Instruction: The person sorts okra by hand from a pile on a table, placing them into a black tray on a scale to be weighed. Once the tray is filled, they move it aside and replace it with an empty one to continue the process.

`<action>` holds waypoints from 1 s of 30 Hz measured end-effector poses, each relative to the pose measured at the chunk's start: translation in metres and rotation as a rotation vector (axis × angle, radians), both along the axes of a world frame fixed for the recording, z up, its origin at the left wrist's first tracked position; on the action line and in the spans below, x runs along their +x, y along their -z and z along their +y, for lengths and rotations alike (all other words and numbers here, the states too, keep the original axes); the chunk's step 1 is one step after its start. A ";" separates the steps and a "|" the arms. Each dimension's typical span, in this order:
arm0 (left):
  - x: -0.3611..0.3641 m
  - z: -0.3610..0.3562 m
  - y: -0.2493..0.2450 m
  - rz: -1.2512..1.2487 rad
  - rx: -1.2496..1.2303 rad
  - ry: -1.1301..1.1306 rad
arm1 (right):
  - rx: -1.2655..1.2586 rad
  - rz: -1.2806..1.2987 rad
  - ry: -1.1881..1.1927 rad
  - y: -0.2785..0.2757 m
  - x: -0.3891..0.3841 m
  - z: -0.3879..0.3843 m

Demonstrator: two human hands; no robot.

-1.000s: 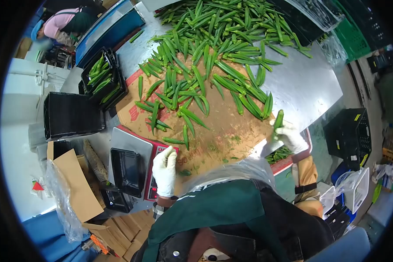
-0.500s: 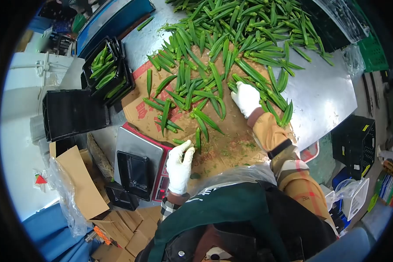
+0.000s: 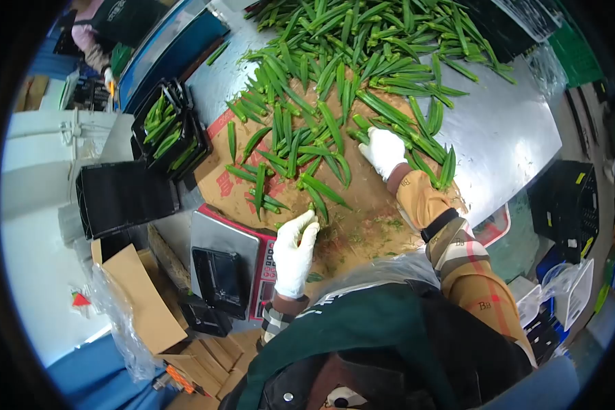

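Observation:
A big heap of green okra pods (image 3: 362, 48) covers the far half of the metal table (image 3: 506, 137) and spills onto a brown cardboard sheet (image 3: 362, 205). My left hand (image 3: 295, 249), in a white glove, stretches over the scale's edge, fingers extended, with its fingertips touching a short okra pod (image 3: 309, 207) on the cardboard. My right hand (image 3: 383, 150), also white-gloved, lies on the loose pods near the middle, fingers curled over a few of them. On the red-framed scale (image 3: 219, 229) sits an empty black tray (image 3: 219, 273).
Black trays filled with okra (image 3: 167, 133) stand at the left, beside a stack of empty black trays (image 3: 123, 198). Folded cardboard (image 3: 140, 301) and a plastic bag lie lower left. A black crate (image 3: 567, 205) sits at the right. Another person (image 3: 109, 20) works at top left.
My right hand swung from the table's right edge, where it held a pod, into the loose okra. My left hand slid from the scale's keypad forward to a pod on the cardboard.

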State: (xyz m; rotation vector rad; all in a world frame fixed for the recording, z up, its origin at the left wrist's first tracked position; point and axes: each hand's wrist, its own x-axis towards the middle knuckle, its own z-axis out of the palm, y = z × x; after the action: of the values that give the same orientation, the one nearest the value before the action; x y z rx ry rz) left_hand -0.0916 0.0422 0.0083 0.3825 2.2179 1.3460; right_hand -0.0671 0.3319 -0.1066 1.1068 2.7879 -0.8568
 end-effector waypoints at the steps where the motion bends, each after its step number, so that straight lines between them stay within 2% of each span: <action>1: 0.003 -0.005 0.003 -0.023 0.003 -0.009 | -0.028 -0.003 -0.020 -0.006 0.000 0.002; 3: 0.007 -0.020 0.017 0.022 -0.034 -0.002 | -0.183 -0.008 0.021 -0.025 0.009 -0.002; 7: 0.014 -0.032 0.025 -0.098 0.000 -0.064 | -0.544 0.144 -0.185 -0.053 0.091 0.012; 9: 0.015 -0.033 0.028 -0.082 -0.004 -0.068 | -0.923 -0.118 -0.066 -0.077 0.150 0.029; 11: 0.011 -0.033 0.031 0.010 -0.071 -0.025 | -0.766 -0.310 0.042 -0.088 0.216 0.045; 13: 0.004 -0.030 0.032 0.174 -0.193 0.065 | -0.354 -0.289 -0.081 -0.094 0.262 0.059; 15: -0.006 -0.025 0.033 0.382 -0.390 0.183 | -0.447 -0.338 0.221 -0.079 0.286 0.070; 16: -0.007 -0.021 0.034 0.470 -0.423 0.202 | -0.435 0.072 0.310 -0.066 0.285 0.064; 17: -0.009 -0.016 0.036 0.561 -0.455 0.221 | -0.487 0.201 0.384 -0.053 0.279 0.066; 19: -0.010 -0.005 0.041 0.668 -0.659 0.294 | -0.144 -0.019 0.436 -0.073 0.239 0.060; 21: -0.013 -0.004 0.059 0.760 -0.785 0.368 | -0.151 0.139 0.499 -0.073 0.205 0.043; 22: -0.011 0.002 0.058 0.742 -0.819 0.403 | 0.055 -0.112 0.352 -0.109 0.182 0.036; 23: -0.007 0.008 0.057 0.723 -0.856 0.436 | 0.049 0.195 0.371 -0.040 0.186 0.037; 24: -0.006 0.009 0.065 0.762 -0.844 0.437 | 0.149 0.140 0.398 -0.012 0.181 0.036; 25: -0.007 0.012 0.067 0.646 -0.844 0.381 | 0.251 0.085 0.424 -0.001 0.176 0.035; 27: -0.006 0.002 0.078 0.614 -0.737 0.326 | 0.014 0.150 0.420 0.005 0.189 0.049; 28: -0.008 -0.001 0.077 0.419 -0.565 0.247 | -0.101 0.179 0.418 -0.005 0.189 0.053; 29: -0.012 -0.004 0.076 0.226 -0.389 0.170 | -0.165 0.067 0.457 -0.018 0.192 0.058; 30: -0.017 -0.005 0.076 0.031 -0.211 0.096 | -0.230 -0.048 0.495 -0.056 0.193 0.063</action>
State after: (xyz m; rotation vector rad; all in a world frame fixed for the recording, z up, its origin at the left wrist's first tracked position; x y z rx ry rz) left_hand -0.1090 0.0367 -0.0676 0.4281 2.3088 1.0507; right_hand 0.1261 0.3951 -0.0508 1.7707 2.3239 -1.1276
